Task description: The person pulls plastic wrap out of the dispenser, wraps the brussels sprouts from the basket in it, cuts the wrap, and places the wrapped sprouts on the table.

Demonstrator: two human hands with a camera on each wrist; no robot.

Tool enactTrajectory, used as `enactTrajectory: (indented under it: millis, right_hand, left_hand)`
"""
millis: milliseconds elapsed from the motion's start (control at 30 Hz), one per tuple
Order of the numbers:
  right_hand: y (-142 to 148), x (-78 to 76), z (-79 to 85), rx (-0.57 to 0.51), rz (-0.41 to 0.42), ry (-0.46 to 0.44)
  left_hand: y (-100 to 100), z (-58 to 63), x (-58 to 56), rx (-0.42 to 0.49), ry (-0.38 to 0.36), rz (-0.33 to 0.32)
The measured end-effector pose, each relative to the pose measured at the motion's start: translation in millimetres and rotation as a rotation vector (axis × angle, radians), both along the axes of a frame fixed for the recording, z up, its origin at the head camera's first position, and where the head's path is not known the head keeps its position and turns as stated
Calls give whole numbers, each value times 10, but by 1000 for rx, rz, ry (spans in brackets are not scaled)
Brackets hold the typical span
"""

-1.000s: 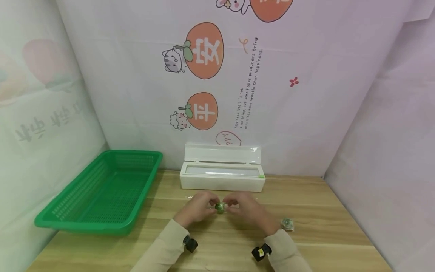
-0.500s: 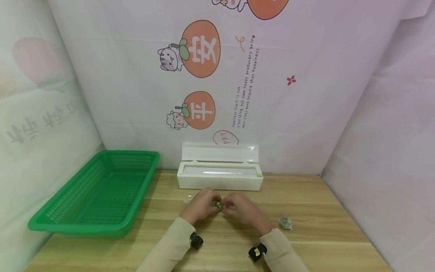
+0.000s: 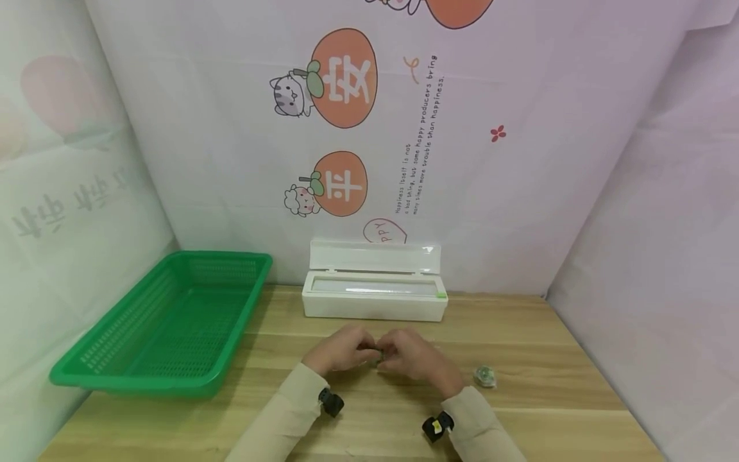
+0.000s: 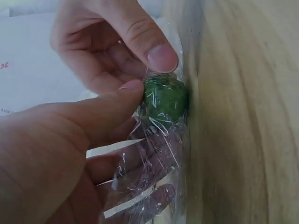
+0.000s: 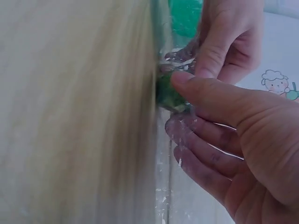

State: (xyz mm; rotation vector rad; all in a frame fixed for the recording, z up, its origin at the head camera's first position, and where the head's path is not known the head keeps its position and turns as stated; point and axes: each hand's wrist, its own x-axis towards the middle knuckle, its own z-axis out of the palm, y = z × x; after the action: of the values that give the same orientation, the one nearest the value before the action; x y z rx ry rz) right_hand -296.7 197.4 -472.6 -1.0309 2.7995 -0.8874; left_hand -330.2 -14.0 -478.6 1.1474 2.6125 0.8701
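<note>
A small round green piece [image 4: 164, 100], its exact kind unclear, is wrapped in clear cling film [image 4: 154, 161] low over the wooden table. My left hand [image 3: 342, 350] pinches the wrapped piece, its thumb against the green side in the left wrist view. From the other side my right hand [image 3: 412, 354] grips it too, thumb pressed on the film. Loose film spreads over the fingers of both hands. The head view shows the piece mostly hidden between the fingertips. Right of my right hand lies another film-wrapped greenish bundle [image 3: 485, 376].
A long white cling film box [image 3: 375, 308] with its lid raised stands behind the hands, near the back wall. On the left sits a green plastic basket [image 3: 144, 385]. Printed cloth walls [image 3: 462, 192] enclose the wooden table [image 3: 531, 359] at the back and sides.
Both hands have drawn closer together around the wrapped green piece, which showed more plainly between them earlier. The basket, box and other bundle stay in place; the head view shifts slightly.
</note>
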Motion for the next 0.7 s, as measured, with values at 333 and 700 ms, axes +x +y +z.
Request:
enactTrajectory:
  millis: [333, 700]
  right_hand:
    - [21, -60, -72, 33, -56, -6]
    - [136, -43, -32, 28, -183, 19]
  left_hand:
    - [-63, 71, -8, 6, 79, 79]
    - [-42, -39, -14, -11, 188, 54]
